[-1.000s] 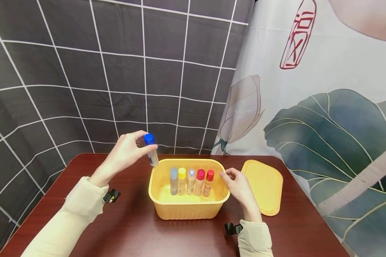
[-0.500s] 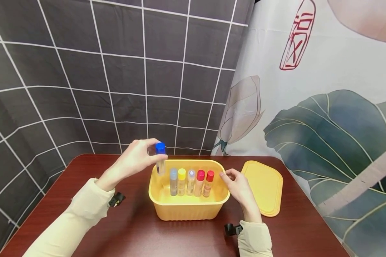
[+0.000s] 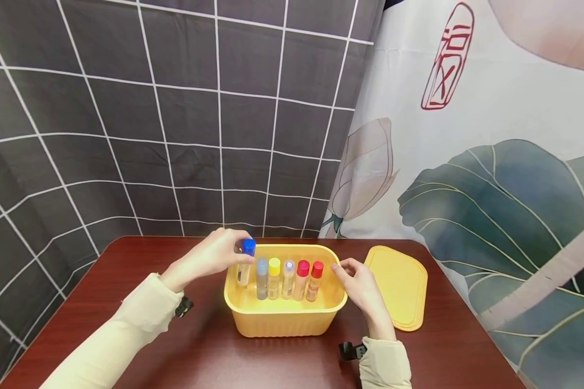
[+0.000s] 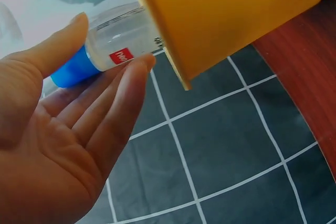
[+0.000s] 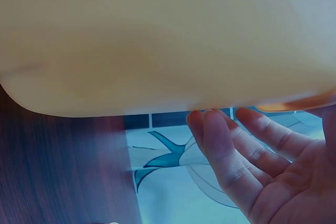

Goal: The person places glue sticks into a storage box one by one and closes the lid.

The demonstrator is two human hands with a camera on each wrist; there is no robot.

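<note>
My left hand (image 3: 206, 258) pinches a clear glue bottle with a blue cap (image 3: 244, 274) between thumb and fingers. The bottle stands nearly upright inside the left end of a yellow plastic box (image 3: 287, 323); its red label and lower body show in the left wrist view, where the box wall hides its base. Several similar tubes stand in a row in the box: one greyish-blue (image 3: 261, 280), one yellow-capped (image 3: 273, 281), a pale-topped one (image 3: 289, 281) and two red-capped (image 3: 301, 281). At the box's right end, my right hand (image 3: 364, 286) holds the rim, fingers against the outer wall.
A flat yellow lid (image 3: 399, 289) lies on the dark red table (image 3: 194, 351), right of the box and beside my right hand. A dark curtain with white grid lines (image 3: 175, 119) hangs behind, and a white printed curtain (image 3: 384, 81) hangs to the right.
My left hand has moved right and down, bringing the blue-capped glue bottle from above the box's left rim to inside it. The right hand stays on the rim.
</note>
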